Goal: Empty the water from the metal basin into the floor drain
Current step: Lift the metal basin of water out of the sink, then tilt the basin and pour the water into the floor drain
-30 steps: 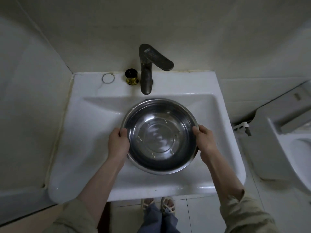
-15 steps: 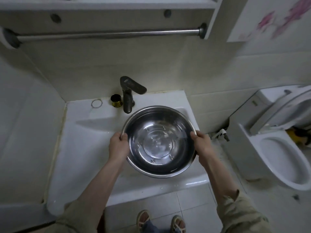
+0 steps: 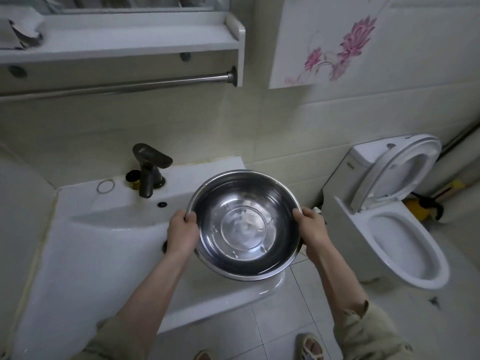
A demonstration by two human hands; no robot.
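Observation:
The round metal basin (image 3: 245, 224) holds shallow water and is level, lifted over the right end of the white sink (image 3: 104, 255). My left hand (image 3: 181, 233) grips its left rim and my right hand (image 3: 313, 229) grips its right rim, thumbs inside the edge. Part of the basin hangs past the sink's right edge, above the floor tiles. No floor drain shows in this view.
A dark faucet (image 3: 149, 168) stands at the sink's back, beside a small gold-and-black jar (image 3: 133, 179). A toilet (image 3: 405, 229) with raised lid is close on the right. A shelf with a towel bar (image 3: 124, 84) hangs overhead. Pale floor tiles (image 3: 285, 320) lie below.
Both hands have lifted the basin out of the sink bowl and carried it to the right. My view has tilted up and right, bringing the toilet and shelf into sight.

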